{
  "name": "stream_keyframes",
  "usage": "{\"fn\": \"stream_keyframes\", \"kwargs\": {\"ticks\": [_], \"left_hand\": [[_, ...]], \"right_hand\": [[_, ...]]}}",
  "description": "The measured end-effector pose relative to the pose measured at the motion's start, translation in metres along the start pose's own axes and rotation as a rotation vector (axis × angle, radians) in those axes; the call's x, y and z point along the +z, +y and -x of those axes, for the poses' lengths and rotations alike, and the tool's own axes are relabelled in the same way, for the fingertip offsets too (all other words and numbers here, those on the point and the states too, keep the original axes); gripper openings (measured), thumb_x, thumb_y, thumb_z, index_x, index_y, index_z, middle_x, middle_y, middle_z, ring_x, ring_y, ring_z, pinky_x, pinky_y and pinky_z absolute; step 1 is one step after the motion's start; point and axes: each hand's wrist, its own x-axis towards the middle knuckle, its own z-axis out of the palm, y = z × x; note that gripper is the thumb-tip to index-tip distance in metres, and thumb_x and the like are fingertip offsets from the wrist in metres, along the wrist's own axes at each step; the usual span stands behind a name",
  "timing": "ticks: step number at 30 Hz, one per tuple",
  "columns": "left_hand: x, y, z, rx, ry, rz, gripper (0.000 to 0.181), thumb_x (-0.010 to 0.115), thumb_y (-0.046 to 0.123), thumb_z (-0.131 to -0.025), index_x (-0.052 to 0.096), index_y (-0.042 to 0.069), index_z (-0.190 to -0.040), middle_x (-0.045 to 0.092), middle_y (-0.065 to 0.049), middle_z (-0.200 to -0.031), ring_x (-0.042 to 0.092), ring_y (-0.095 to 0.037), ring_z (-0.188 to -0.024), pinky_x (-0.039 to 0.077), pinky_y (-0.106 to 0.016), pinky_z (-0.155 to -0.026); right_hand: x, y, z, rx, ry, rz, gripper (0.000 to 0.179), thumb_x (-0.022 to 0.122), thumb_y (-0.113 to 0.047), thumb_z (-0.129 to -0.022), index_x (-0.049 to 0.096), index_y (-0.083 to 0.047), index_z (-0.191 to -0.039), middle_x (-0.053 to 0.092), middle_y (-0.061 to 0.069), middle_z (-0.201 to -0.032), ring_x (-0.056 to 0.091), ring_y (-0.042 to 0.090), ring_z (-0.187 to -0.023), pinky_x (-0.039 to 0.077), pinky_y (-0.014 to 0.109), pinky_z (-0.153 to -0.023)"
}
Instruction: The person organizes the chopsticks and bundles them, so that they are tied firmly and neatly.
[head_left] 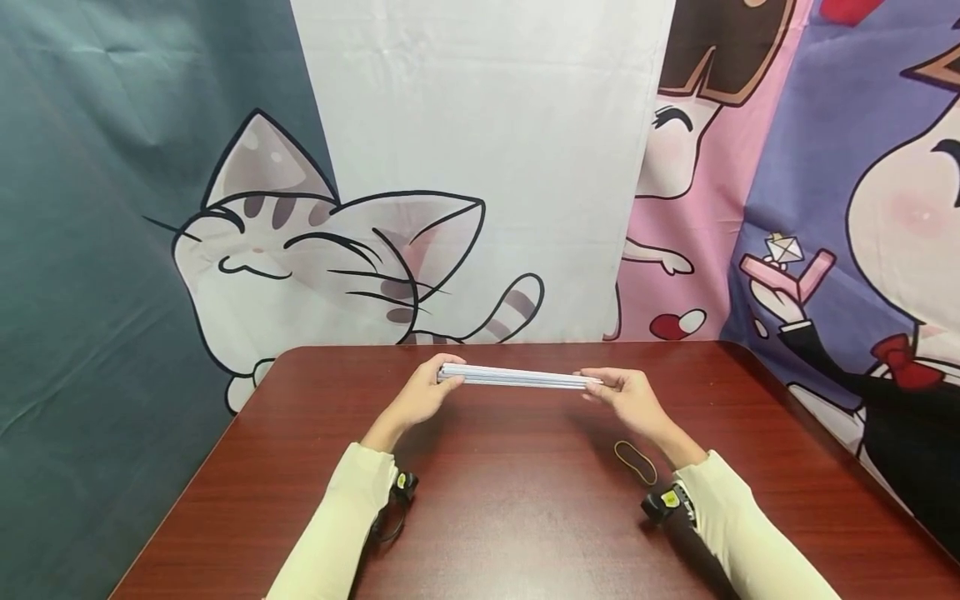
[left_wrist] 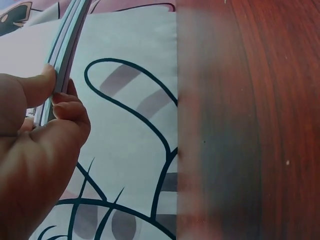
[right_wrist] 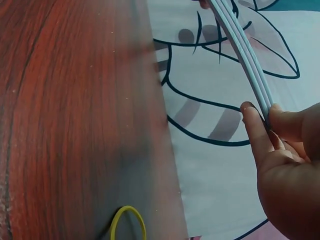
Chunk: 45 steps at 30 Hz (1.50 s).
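Note:
Both hands hold a bundle of long, thin, whitish sticks [head_left: 517, 377] level above the far part of the table. My left hand [head_left: 422, 396] grips its left end, thumb in front and fingers behind. In the left wrist view the thumb [left_wrist: 42, 90] presses against the bundle [left_wrist: 65, 55] with fingers curled round the other side. At the right end my right hand [head_left: 628, 400] pinches the sticks between thumb and fingers. The right wrist view shows several sticks [right_wrist: 245, 55] lying side by side, their near end in the fingers [right_wrist: 257, 130].
A yellow rubber band [head_left: 636, 463] lies on the dark red wooden table [head_left: 495, 517], near the right forearm. Behind the table's far edge hangs a cloth [head_left: 480, 100] printed with cartoon figures. Each wrist wears a small black camera [head_left: 660, 505].

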Motion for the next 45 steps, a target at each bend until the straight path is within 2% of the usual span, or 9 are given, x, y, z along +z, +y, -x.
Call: {"fn": "stream_keyframes", "kwargs": {"ticks": [7,15,21,25,28,31,35,42,45], "left_hand": [[0.0,0.0,0.0,0.004,0.02,-0.04,0.024,0.064,0.004,-0.093,0.063,0.0,-0.117,0.068,-0.013,-0.104,0.058,-0.019,-0.09,0.046,-0.034,-0.082],[-0.002,0.004,0.0,0.014,0.021,-0.119,0.024,0.065,0.006,-0.093,0.064,0.002,-0.117,0.068,-0.011,-0.102,0.058,-0.02,-0.088,0.046,-0.035,-0.081],[-0.003,0.011,0.002,0.05,-0.041,-0.27,0.022,0.063,0.011,-0.095,0.062,0.006,-0.117,0.067,-0.007,-0.102,0.057,-0.018,-0.088,0.046,-0.037,-0.082],[-0.004,0.016,0.004,0.12,-0.089,-0.393,0.024,0.064,0.013,-0.095,0.061,0.004,-0.116,0.064,-0.007,-0.105,0.058,-0.02,-0.093,0.048,-0.04,-0.086],[-0.003,0.018,0.005,0.166,-0.099,-0.499,0.029,0.068,0.015,-0.092,0.058,0.002,-0.116,0.06,-0.01,-0.107,0.058,-0.025,-0.098,0.047,-0.043,-0.09],[0.001,0.02,0.006,0.21,-0.029,-0.627,0.027,0.069,0.011,-0.089,0.057,0.001,-0.11,0.056,-0.012,-0.102,0.058,-0.028,-0.094,0.049,-0.043,-0.086],[0.005,0.024,0.006,0.286,0.144,-0.833,0.024,0.072,0.003,-0.081,0.057,0.001,-0.1,0.055,-0.013,-0.095,0.058,-0.03,-0.086,0.052,-0.041,-0.078],[0.009,0.034,0.006,0.408,0.384,-1.184,0.025,0.077,0.015,-0.072,0.06,0.006,-0.089,0.061,-0.009,-0.087,0.058,-0.027,-0.078,0.046,-0.039,-0.066],[0.014,0.041,0.004,0.463,0.451,-1.268,0.019,0.075,0.016,-0.072,0.06,0.009,-0.082,0.064,-0.006,-0.08,0.059,-0.026,-0.075,0.042,-0.039,-0.064]], "right_hand": [[0.004,-0.008,0.0,0.046,0.099,0.014,0.032,0.06,0.008,-0.093,0.057,0.02,-0.121,0.061,0.039,-0.114,0.07,0.005,-0.08,0.056,0.023,-0.075],[0.004,-0.006,0.0,0.027,0.082,0.006,0.031,0.059,0.008,-0.093,0.056,0.023,-0.12,0.063,0.041,-0.105,0.074,0.012,-0.079,0.057,0.024,-0.073],[0.002,-0.015,-0.001,-0.007,0.12,0.014,0.029,0.061,0.009,-0.091,0.059,0.022,-0.118,0.063,0.04,-0.105,0.072,0.008,-0.076,0.057,0.025,-0.072],[0.002,-0.021,0.0,0.009,0.126,0.027,0.028,0.062,0.009,-0.091,0.06,0.021,-0.117,0.063,0.039,-0.107,0.07,0.004,-0.074,0.057,0.027,-0.072],[0.005,-0.025,0.002,0.022,0.152,0.043,0.028,0.063,0.008,-0.091,0.061,0.02,-0.116,0.065,0.036,-0.106,0.07,0.005,-0.074,0.057,0.029,-0.073],[0.008,-0.031,0.004,0.018,0.187,0.052,0.027,0.064,0.008,-0.09,0.063,0.018,-0.115,0.067,0.033,-0.105,0.071,0.005,-0.074,0.057,0.027,-0.073],[0.013,-0.041,0.007,-0.017,0.216,0.056,0.027,0.064,0.009,-0.089,0.063,0.018,-0.115,0.068,0.031,-0.103,0.071,0.005,-0.075,0.056,0.023,-0.071],[0.02,-0.054,0.01,-0.076,0.258,0.043,0.024,0.066,0.009,-0.088,0.066,0.016,-0.111,0.067,0.033,-0.101,0.071,0.004,-0.074,0.056,0.021,-0.07],[0.02,-0.059,0.012,-0.092,0.265,0.042,0.024,0.067,0.009,-0.087,0.067,0.016,-0.11,0.068,0.033,-0.1,0.071,0.004,-0.074,0.056,0.021,-0.071]]}}
